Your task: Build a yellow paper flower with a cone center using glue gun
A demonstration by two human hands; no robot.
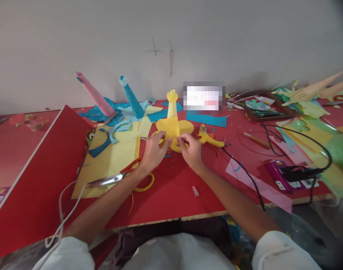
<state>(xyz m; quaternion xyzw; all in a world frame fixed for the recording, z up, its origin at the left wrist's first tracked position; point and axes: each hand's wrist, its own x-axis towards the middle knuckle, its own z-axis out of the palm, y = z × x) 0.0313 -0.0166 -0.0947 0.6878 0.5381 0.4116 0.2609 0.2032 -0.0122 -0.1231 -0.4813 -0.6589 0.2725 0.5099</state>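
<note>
In the middle of the red table stands a yellow paper craft point(172, 125), with petal-like rounds at its base and a narrow upright roll on top. My left hand point(156, 150) pinches its lower left front between thumb and fingers. From the other side, my right hand point(191, 149) has thumb and fingers closed on its lower right front edge. A yellow glue gun point(210, 139) lies just right of my right hand. Scissors with red and yellow handles point(115, 180) lie under my left forearm, on yellow paper point(115, 153).
Pink point(95, 93) and blue paper cones point(132, 97) lean at the back left. A raised red board point(44, 180) blocks the left side. A black cord point(246, 174) crosses to a purple power strip point(285, 176) at right. A tray point(272, 116) of scraps sits behind.
</note>
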